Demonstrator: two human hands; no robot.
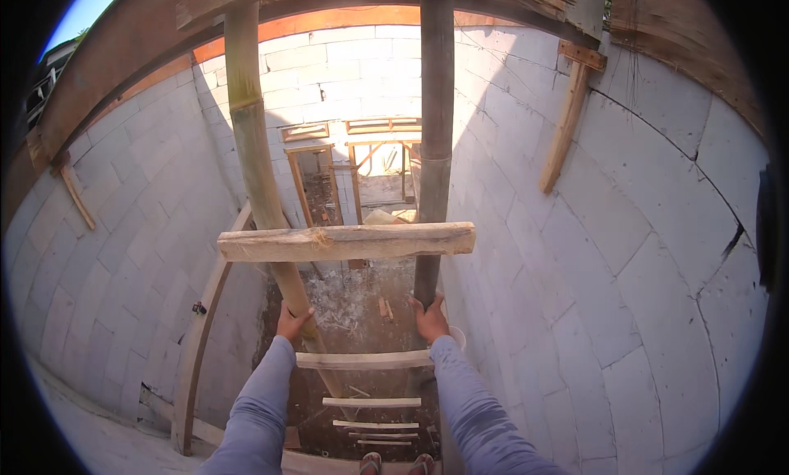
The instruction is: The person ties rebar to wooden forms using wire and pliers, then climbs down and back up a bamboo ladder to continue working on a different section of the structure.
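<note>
My left hand point(293, 322) is closed around the left bamboo pole point(261, 167) of a ladder, its thumb along the near side. On the other side, my right hand point(429, 317) wraps the darker right bamboo pole point(436, 146). Just above both hands a thick wooden rung point(349, 242) crosses the two poles. A lower rung point(362, 360) passes between my forearms, with several more below it. At the bottom edge my feet in sandals point(371, 464) show, partly cut off. The far sides of both grips are hidden.
Pale block walls point(608, 253) rise on both sides. Overhead runs a board form point(107, 80) with wooden braces. A slanted timber point(201, 343) stands left of the ladder. Far below are wooden door frames point(353, 179), a dirt floor point(353, 298) with scraps, and a partly hidden white bucket point(458, 337).
</note>
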